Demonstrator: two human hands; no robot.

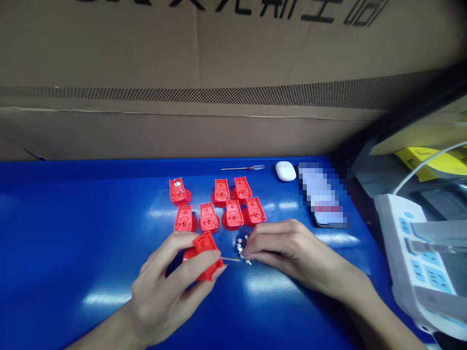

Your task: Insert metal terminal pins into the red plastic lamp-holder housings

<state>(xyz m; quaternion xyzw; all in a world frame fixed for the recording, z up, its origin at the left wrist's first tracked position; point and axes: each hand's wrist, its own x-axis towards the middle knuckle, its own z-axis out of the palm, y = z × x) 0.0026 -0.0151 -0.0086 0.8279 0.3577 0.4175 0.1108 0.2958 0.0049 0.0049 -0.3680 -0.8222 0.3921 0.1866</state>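
My left hand [175,279] grips a red plastic housing [207,243], tilted, with fingers and thumb wrapped round it. A thin metal rod [230,259] shows just right of that housing; its other end is hidden. My right hand [280,245] has its fingertips pinched together at a small heap of white and metal parts [240,245]; whether a part is between them is hidden. Beyond both hands stand several similar red housings [208,217] in two rough rows, hollow sides up. The back left housing [177,190] has a small white and metal piece in it.
Along the back of the blue table [73,233] lie a small screwdriver [255,167], a white rounded case [285,171] and a phone [323,194] with a blurred screen. A white power strip [419,257] stands at the right. A large cardboard box [182,131] walls off the back.
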